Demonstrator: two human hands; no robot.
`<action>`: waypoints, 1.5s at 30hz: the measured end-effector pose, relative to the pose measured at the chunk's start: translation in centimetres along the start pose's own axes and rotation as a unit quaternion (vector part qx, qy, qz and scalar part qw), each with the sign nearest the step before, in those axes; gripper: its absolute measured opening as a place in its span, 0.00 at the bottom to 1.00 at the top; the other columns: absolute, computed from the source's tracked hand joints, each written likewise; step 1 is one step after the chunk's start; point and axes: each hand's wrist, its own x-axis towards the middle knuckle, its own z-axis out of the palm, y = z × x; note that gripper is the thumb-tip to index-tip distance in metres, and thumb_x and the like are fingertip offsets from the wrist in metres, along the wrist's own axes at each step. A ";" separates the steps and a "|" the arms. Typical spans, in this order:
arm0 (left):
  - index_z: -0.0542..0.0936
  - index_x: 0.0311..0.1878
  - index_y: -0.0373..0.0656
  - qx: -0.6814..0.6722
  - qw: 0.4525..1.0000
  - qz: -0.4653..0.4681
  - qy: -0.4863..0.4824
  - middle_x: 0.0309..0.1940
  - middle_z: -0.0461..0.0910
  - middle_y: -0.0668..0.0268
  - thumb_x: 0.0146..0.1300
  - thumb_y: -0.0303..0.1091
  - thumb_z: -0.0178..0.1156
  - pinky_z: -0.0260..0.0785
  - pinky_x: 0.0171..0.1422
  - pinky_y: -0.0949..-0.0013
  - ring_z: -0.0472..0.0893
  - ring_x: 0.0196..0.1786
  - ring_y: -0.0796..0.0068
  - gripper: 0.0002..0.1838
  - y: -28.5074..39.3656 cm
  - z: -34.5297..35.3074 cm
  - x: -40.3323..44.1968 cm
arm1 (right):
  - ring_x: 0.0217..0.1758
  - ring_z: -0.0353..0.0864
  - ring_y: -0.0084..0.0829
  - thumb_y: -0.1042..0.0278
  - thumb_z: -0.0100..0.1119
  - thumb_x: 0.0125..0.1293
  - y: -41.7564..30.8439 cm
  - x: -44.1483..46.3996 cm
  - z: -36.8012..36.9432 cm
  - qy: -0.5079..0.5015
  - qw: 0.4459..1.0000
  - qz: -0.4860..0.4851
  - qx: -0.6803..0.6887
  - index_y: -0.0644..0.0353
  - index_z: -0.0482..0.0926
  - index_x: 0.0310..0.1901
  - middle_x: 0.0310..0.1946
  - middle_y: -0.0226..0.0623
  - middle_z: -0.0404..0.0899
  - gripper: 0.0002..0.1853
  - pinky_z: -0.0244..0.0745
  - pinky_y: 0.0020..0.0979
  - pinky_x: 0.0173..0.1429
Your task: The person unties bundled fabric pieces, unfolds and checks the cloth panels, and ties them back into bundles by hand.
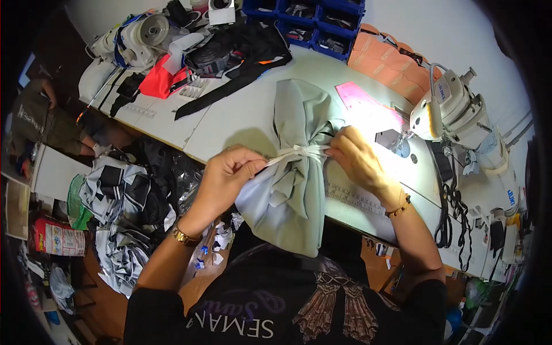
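A bundle of pale grey-green fabric point(287, 201) is cinched at its middle by a white fabric strip point(306, 150), which is knotted around it. Its lower part hangs over the table's front edge toward my body. My left hand point(230, 172) pinches one end of the strip between thumb and fingers, left of the knot. On the knot's other side, my right hand point(359, 158) has its fingers closed on the opposite end, close against the cloth. The strip looks taut between both hands.
A sewing machine point(451, 106) stands at the right, its lamp lighting a pink piece point(368, 103). Black garments point(241, 54), another machine point(135, 40) and blue bins point(310, 23) line the back. Fabric piles point(123, 195) lie left, with another person point(43, 115) beyond.
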 end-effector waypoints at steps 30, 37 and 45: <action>0.72 0.58 0.39 -0.065 0.791 -0.165 0.586 0.39 0.83 0.62 0.51 0.34 0.71 0.76 0.46 0.69 0.83 0.39 0.73 0.31 -0.3 -10.8 -27.7 | 0.54 0.72 0.44 0.78 0.61 0.55 -6.4 6.2 6.1 -0.221 0.939 -0.189 0.184 0.63 0.79 0.40 0.47 0.44 0.73 0.10 0.69 0.37 0.59; 0.72 0.62 0.41 0.296 0.483 -0.279 0.775 0.48 0.80 0.50 0.48 0.48 0.71 0.74 0.51 0.58 0.82 0.47 0.57 0.39 -1.4 -25.1 -48.7 | 0.51 0.74 0.43 0.77 0.61 0.57 -6.3 6.1 6.1 -0.195 0.947 -0.192 0.168 0.61 0.81 0.38 0.46 0.41 0.74 0.06 0.72 0.36 0.54; 0.81 0.51 0.35 0.366 0.633 -0.264 0.629 0.35 0.85 0.62 0.62 0.37 0.64 0.75 0.44 0.71 0.83 0.38 0.75 0.18 -6.7 -32.2 -46.4 | 0.52 0.74 0.44 0.75 0.62 0.57 -6.2 5.7 6.5 -0.150 0.953 -0.223 0.138 0.59 0.82 0.37 0.46 0.42 0.75 0.06 0.71 0.37 0.56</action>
